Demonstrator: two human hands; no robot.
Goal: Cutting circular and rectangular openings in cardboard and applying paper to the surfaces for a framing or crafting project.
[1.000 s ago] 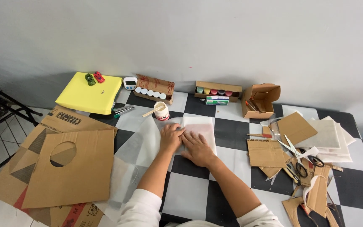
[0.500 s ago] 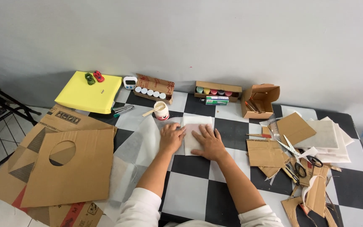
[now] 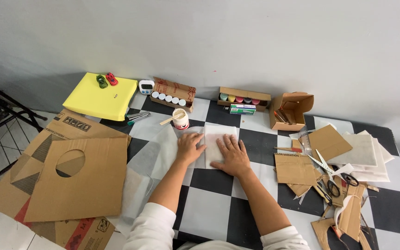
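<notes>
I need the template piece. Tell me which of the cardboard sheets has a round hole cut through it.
The big brown cardboard sheet left of the left hand, lying atop the flattened box. The smaller cardboard pieces on the right show no hole.

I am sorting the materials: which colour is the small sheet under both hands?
White, slightly translucent sheet, lying on the black-and-white checkered table; seen in the head view.

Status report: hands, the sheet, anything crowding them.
Left hand and right hand flat, palms down on the white sheet. Sheet flat on the checkered table. Glue pot just behind; cardboard scraps to the right.
</notes>
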